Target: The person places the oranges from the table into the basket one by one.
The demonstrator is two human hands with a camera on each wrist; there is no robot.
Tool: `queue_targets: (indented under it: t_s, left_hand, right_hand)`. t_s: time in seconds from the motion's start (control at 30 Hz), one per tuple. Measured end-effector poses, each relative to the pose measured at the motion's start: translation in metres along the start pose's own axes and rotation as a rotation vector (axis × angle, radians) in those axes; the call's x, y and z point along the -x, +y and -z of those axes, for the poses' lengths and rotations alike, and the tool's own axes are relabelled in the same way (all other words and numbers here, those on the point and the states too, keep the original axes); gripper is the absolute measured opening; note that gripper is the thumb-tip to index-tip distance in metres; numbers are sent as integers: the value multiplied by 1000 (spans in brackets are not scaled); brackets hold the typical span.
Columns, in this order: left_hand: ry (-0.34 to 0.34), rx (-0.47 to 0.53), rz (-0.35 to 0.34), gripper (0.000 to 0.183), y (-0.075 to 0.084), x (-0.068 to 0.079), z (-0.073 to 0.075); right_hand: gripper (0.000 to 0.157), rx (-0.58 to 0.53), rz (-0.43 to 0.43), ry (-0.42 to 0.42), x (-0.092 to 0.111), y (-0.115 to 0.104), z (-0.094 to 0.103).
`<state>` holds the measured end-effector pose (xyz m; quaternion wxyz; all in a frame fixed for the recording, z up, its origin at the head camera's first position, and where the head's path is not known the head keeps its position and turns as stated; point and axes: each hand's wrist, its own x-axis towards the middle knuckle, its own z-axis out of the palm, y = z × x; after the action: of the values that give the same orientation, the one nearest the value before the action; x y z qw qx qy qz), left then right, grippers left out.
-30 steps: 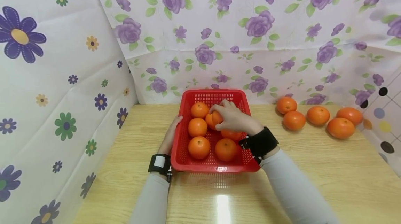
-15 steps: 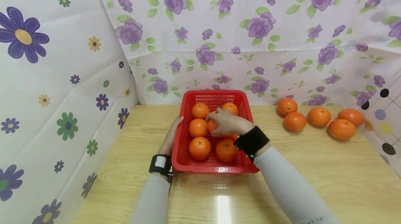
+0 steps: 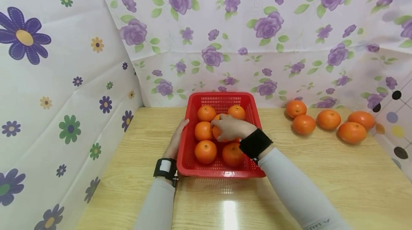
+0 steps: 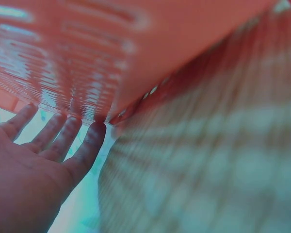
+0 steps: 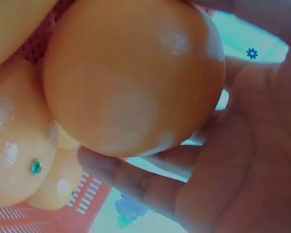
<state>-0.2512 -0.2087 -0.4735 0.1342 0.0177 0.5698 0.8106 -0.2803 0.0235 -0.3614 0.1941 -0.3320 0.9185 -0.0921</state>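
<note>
The right grip (image 3: 232, 128) holds an orange (image 3: 216, 132) near the middle of the basket (image 3: 209, 173), thumb and fingers curled round it; whether the fruit bears on the basket's floor I cannot tell. The left grip (image 3: 175, 138) lies outside the 9 o'clock wall, fingers straight against it, grasping nothing. Handling this well probably calls for a light, even squeeze, the orange moved straight up or down, while the left palm braces the wall. Close neighbours leave little finger room: the 9 o'clock fruit (image 3: 203, 131) sits just beside, with the 11 o'clock fruit (image 3: 206, 113), the 7 o'clock fruit (image 3: 206, 152) and the 5 o'clock fruit (image 3: 233, 154) near, and another orange (image 3: 236, 112) between 1 and 2. The wristband (image 3: 255, 143) crosses the basket's 4 o'clock side, hiding part of it. Five loose oranges (image 3: 328, 119) lie well apart on the worktop (image 3: 128, 172) at 3 o'clock; a flowered cloth (image 3: 193, 76) hangs at 12.
</note>
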Motion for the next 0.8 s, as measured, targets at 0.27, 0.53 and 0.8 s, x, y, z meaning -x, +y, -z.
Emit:
queue_targets:
  t_s: [0.27,0.53,0.8]
  left_hand:
    - [0,-9,15,57,3,-1,0]
    - [55,-11,6,60,-11,-11,8]
    - [61,-15,-27,65,-17,-15,11]
  right_hand:
    - [57,-1,-1,-37,-3,-2,-3]
    - [69,-107,-67,-76,-1,-5,-5]
    - [61,-26,-57,-69,0,-13,-4]
